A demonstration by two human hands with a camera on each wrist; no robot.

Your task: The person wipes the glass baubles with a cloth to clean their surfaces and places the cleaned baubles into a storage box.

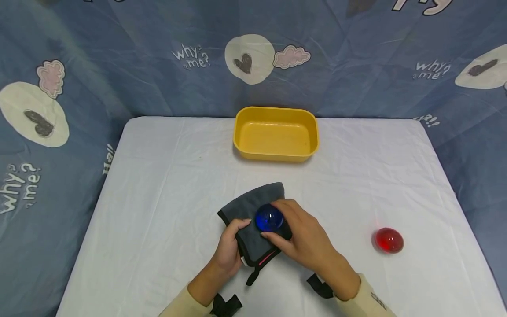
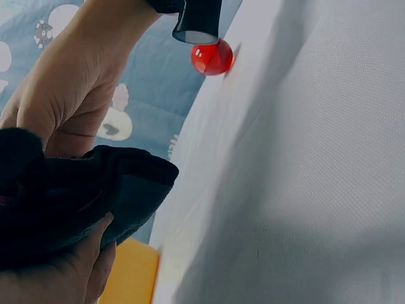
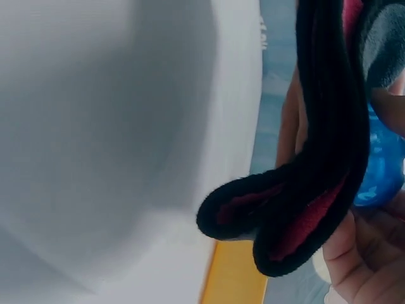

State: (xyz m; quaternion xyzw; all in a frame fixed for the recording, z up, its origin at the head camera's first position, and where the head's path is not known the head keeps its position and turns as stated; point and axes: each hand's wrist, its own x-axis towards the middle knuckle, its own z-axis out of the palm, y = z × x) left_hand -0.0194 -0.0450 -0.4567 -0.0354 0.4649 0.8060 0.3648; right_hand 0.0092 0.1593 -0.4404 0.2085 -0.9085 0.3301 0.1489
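A folded grey cloth (image 1: pixel 248 200) with black edging and a small loop hangs in my left hand (image 1: pixel 229 251), thumb on top and fingers underneath. Between the thumb and fingers of my right hand (image 1: pixel 309 235) is a clear blue ball (image 1: pixel 269 218), held against the face of the cloth. From the right wrist, the cloth's black-trimmed folds (image 3: pixel 332 120) show a pink-red inside and partly cover the blue ball (image 3: pixel 381 164). The left wrist view shows the cloth (image 2: pixel 136 183) raised off the white surface, but the blue ball is hidden there.
A clear red ball (image 1: pixel 390 240) lies on the white-covered table (image 1: pixel 178 189), right of my hands. Near the far edge stands a yellow rectangular tub (image 1: pixel 277 157). Blue printed fabric (image 1: pixel 158 92) rises behind the table and at both sides. Black straps (image 1: pixel 226 306) cross my wrists.
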